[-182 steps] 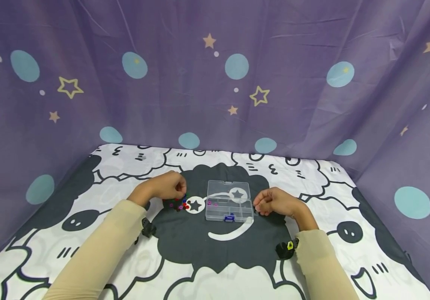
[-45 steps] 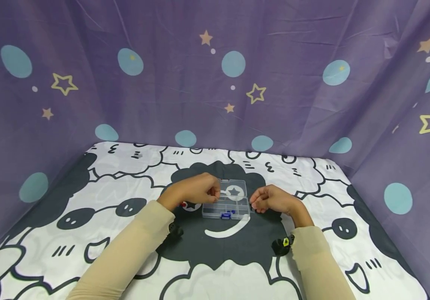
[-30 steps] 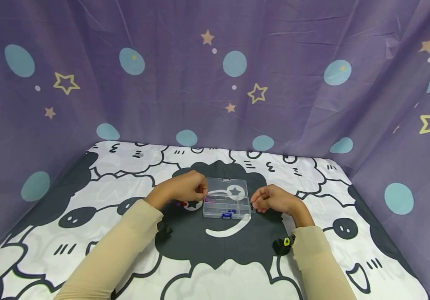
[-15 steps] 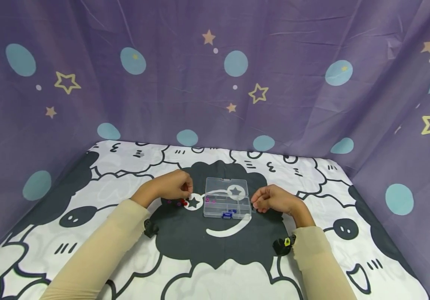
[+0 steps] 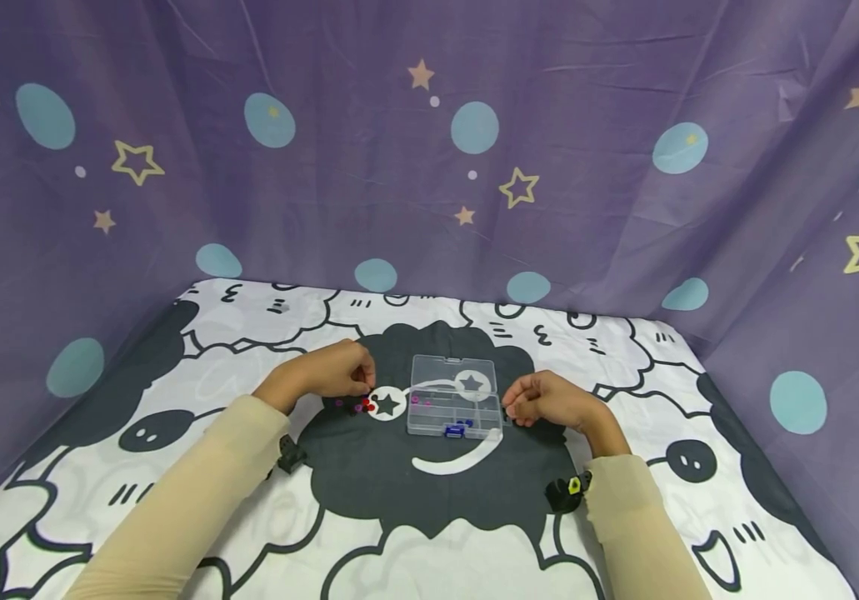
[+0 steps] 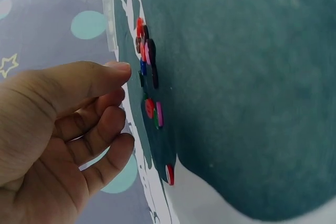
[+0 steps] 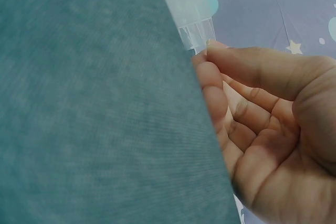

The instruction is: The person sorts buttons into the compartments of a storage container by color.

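A clear plastic compartment box (image 5: 436,421) lies with its lid (image 5: 436,369) laid back. Pink buttons (image 5: 416,400) sit in a left compartment, blue buttons (image 5: 465,423) in a front one near the blue latch (image 5: 454,432). At the box's right side, my right hand (image 5: 552,400) pinches its edge with thumb and forefinger; the right wrist view shows the box corner (image 7: 195,40) at the fingertips. My left hand (image 5: 332,369) is over loose buttons left of the box, fingers loosely bent, with nothing visible between them. The left wrist view shows red (image 6: 149,108), purple (image 6: 159,114), black and blue buttons below the fingers.
A sheep-print cloth (image 5: 429,492) in black and white covers the table. Behind it and at both sides hangs a purple curtain (image 5: 369,208) with stars and blue ovals. One red-rimmed button (image 6: 169,174) lies apart from the others.
My left hand has moved left from over the box to the loose buttons. More blue buttons show in the front compartment than about six seconds ago. My right hand stays at the box's side.
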A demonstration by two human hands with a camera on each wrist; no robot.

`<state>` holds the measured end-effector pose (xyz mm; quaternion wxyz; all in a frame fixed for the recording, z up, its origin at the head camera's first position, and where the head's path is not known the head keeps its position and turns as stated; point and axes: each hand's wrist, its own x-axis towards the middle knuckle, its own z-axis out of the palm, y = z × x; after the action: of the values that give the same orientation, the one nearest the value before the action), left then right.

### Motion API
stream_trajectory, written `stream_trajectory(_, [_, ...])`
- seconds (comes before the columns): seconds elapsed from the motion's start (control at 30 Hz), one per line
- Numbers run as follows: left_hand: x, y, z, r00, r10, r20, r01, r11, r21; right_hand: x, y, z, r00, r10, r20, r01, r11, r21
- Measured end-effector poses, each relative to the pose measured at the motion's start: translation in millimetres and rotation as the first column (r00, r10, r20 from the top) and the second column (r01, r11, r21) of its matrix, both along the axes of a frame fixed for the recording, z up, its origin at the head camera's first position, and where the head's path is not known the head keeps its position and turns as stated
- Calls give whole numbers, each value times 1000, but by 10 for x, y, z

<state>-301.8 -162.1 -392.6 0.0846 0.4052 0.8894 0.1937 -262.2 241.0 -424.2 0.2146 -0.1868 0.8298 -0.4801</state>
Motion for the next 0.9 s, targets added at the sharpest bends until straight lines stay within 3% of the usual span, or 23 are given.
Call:
stream_trajectory(0.4, [-18, 2, -16, 997, 15, 73, -11, 999, -52, 9, -6, -7, 1000, -13, 5, 13, 1000, 2])
stream_trajectory(0.9, [-26, -19, -38, 996, 23, 91, -17, 998, -61, -2, -4, 2, 1000, -6, 7, 6, 1000, -2])
